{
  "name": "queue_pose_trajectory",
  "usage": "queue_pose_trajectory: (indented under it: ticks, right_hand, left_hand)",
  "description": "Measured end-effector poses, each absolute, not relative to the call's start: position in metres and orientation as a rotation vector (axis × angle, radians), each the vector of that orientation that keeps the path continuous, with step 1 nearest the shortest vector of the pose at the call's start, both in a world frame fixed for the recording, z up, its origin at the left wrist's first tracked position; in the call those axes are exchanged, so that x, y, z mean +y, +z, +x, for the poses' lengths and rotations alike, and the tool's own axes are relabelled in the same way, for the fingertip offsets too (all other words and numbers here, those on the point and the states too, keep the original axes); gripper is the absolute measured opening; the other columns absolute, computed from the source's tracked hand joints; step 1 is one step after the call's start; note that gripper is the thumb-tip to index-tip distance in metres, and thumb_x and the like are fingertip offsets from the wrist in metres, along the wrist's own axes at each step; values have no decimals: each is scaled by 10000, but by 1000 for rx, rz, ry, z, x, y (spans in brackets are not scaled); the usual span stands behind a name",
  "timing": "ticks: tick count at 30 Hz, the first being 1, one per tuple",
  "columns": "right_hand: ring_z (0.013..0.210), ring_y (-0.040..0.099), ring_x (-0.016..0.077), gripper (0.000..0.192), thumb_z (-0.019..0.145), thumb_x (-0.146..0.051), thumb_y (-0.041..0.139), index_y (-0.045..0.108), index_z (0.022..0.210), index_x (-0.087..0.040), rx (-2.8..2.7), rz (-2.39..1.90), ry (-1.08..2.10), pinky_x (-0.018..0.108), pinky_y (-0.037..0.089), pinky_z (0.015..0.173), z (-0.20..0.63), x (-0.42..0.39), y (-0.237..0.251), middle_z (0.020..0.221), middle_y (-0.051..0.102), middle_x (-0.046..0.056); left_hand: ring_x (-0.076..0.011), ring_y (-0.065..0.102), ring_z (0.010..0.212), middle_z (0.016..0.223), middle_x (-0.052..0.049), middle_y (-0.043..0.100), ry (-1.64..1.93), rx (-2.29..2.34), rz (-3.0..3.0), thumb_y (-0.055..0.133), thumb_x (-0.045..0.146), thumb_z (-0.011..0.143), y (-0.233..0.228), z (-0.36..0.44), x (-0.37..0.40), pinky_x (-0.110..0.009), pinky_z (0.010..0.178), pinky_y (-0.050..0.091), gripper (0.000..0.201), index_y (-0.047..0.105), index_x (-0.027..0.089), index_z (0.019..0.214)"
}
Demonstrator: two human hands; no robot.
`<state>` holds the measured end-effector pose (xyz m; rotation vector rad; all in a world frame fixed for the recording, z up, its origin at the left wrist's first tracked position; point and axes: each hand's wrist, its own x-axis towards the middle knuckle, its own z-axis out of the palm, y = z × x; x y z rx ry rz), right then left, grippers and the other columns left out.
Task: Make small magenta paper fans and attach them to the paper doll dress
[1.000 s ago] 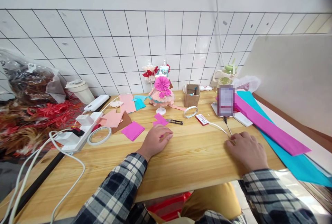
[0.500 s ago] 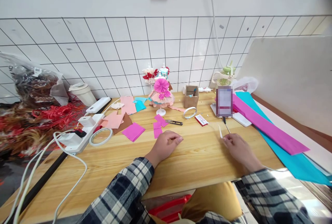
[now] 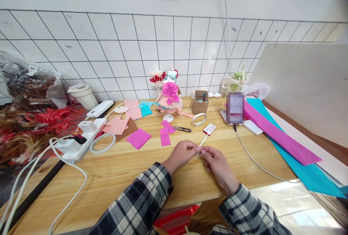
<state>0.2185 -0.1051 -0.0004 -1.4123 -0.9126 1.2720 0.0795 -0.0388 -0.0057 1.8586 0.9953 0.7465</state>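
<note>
Near the front edge of the wooden table (image 3: 114, 177), at its middle, I find the left hand (image 3: 181, 154) and the right hand (image 3: 217, 162) brought together, fingertips meeting, both pinched shut on a thin white stick (image 3: 201, 144) that slants up and away from them toward a small red-and-white card (image 3: 209, 129); whether stick and card touch I cannot tell. Half a second ago the hands were well apart, the left flat on the wood and the right further toward the right edge with the stick in it; both have since moved in to the middle. A white cable (image 3: 255, 162) now lies bare across the right part of the table, running from the phone (image 3: 236, 108) to the front edge. Beyond the hands lie pink paper squares (image 3: 138, 137), small scissors (image 3: 182, 129) and two tape rolls (image 3: 102, 143). Toward the left edge sits a white power strip (image 3: 77, 141) with cords. Along the right edge lie long magenta and blue sheets (image 3: 282, 139). At the rear edge stand a paper-dress figure (image 3: 169, 97) and a small cardboard box (image 3: 200, 101), against a white tiled wall (image 3: 108, 53) with an outlet above.
</note>
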Motion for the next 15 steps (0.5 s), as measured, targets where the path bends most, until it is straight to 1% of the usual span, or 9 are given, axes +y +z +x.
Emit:
queue_pose_trajectory:
  ticks: [2, 6, 8, 9, 10, 11, 13, 14, 15]
  right_hand:
    - [444, 358, 80, 337, 709, -448, 629, 636, 904, -173, -949, -1428, 1270, 194, 291, 401, 218, -106, -1, 514, 448, -50]
    - [585, 515, 126, 331, 703, -362, 606, 646, 979, -184, -1017, -1461, 1310, 221, 402, 467, 227, -111, -5, 717, 604, 18]
    - [601, 539, 147, 261, 722, -306, 544, 655, 925, -185, -1128, -1568, 1184, 248, 426, 491, 236, -112, -6, 703, 612, 22]
    - [598, 540, 154, 225, 736, -285, 510, 659, 873, -185, -1209, -1629, 1047, 262, 433, 507, 241, -111, -5, 678, 606, 22]
    - [624, 550, 162, 203, 751, -269, 493, 661, 826, -184, -1321, -1666, 865, 280, 449, 550, 246, -108, -2, 699, 615, 32]
    - [686, 567, 177, 204, 772, -268, 484, 666, 816, -187, -1439, -1670, 665, 303, 466, 614, 251, -104, 3, 772, 634, 49]
    - [930, 572, 221, 244, 823, -289, 485, 686, 937, -213, -1728, -1574, 435, 356, 471, 783, 258, -90, 16, 1022, 639, 83]
    - [1055, 533, 239, 248, 832, -307, 509, 689, 984, -230, -1883, -1505, 350, 399, 427, 904, 260, -81, 23, 1122, 614, 85]
    - [1135, 489, 253, 241, 831, -317, 536, 694, 997, -243, -2019, -1443, 287, 437, 369, 984, 261, -72, 30, 1202, 580, 82]
  left_hand:
    - [-188, 624, 788, 815, -62, 699, 745, 1010, 1854, 578, 401, 779, -5, 78, -38, -279, 749, 462, 281, 715, 165, 711]
    - [-178, 612, 730, 771, -50, 686, 738, 1113, 1817, 616, 382, 740, -2, 72, -32, -265, 660, 451, 245, 687, 162, 657]
    - [-173, 608, 731, 798, -49, 685, 748, 1113, 1843, 626, 398, 738, 0, 66, -28, -264, 656, 447, 250, 671, 166, 657]
    - [-173, 606, 745, 809, -48, 683, 759, 1092, 1895, 622, 401, 747, 1, 63, -27, -268, 675, 447, 250, 663, 170, 658]
    - [-175, 603, 766, 814, -47, 680, 769, 1061, 1978, 615, 395, 760, 2, 60, -25, -276, 706, 445, 244, 656, 176, 661]
    - [-179, 597, 792, 816, -46, 676, 779, 1027, 2083, 606, 381, 774, 3, 57, -24, -288, 743, 439, 230, 650, 181, 669]
    - [-193, 580, 844, 820, -49, 665, 784, 968, 2309, 590, 342, 795, 6, 51, -23, -322, 819, 416, 190, 643, 189, 697]
    - [-199, 571, 861, 826, -51, 660, 780, 953, 2397, 586, 327, 801, 7, 49, -23, -339, 844, 403, 170, 641, 191, 716]
    - [-204, 563, 874, 836, -52, 655, 776, 950, 2461, 582, 315, 806, 8, 48, -23, -352, 859, 394, 153, 639, 193, 734]
